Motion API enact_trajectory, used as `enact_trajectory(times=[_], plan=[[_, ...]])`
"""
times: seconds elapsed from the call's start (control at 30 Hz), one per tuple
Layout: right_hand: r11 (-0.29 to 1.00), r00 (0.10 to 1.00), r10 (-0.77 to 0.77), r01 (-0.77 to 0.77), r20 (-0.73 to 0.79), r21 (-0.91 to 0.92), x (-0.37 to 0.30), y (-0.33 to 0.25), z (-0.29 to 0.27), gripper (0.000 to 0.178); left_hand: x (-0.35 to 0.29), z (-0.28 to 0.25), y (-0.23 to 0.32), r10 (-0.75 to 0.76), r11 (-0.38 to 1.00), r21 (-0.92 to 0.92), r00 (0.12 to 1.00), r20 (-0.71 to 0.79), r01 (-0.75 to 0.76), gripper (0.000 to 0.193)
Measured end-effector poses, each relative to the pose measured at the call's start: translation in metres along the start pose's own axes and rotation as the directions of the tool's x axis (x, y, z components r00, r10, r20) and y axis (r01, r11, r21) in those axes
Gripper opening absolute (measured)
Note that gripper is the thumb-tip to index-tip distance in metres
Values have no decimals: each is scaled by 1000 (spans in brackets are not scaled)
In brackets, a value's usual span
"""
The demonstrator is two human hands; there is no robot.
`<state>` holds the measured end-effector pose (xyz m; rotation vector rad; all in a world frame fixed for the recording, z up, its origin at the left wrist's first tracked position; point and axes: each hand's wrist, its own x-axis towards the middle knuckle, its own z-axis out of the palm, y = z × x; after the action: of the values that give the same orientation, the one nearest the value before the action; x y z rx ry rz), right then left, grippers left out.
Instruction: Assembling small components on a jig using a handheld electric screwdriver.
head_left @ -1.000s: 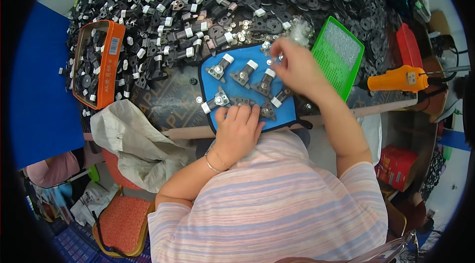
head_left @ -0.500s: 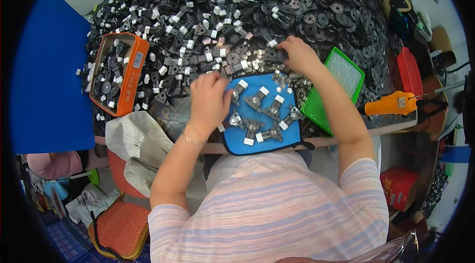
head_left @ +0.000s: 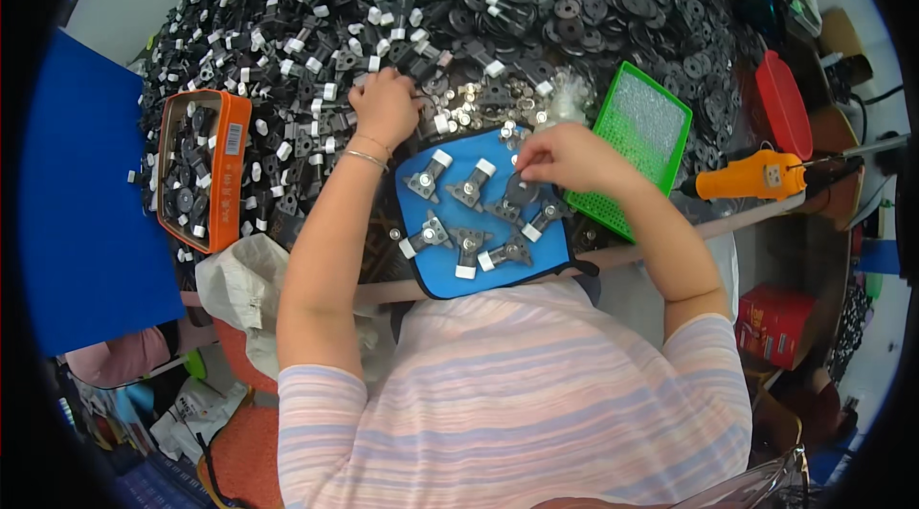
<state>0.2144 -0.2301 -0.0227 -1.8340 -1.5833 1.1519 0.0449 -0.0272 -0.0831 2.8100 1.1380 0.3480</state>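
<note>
In the head view, the right hand has been drawn back from the heap to above the blue mat, and a black disc appears pinched between its thumb and fingertips. The left hand has been moved from the mat's far left corner into the pile of white-ended parts; whether anything is gripped there cannot be told. The hands are kept apart. By this, the work is judged to have reached the meeting of a disc with a laid-out part. The disc looks round, flat and dark; it is held over the mat's right half, at the near edge of the desk. Around it, dark winged pieces are spread, several with shiny spots.
</note>
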Motion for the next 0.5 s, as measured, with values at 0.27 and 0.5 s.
enact_trajectory(times=[0.27,0.5], plan=[[994,994,110,-110,26,0,-4,-14,20,18,-34,-42,10,-53,759,-648,984,-168,-70,13],[994,998,36,-42,-61,-103,-8,-9,30,20,-82,-49,13,-206,440,-892,978,10,102,10]])
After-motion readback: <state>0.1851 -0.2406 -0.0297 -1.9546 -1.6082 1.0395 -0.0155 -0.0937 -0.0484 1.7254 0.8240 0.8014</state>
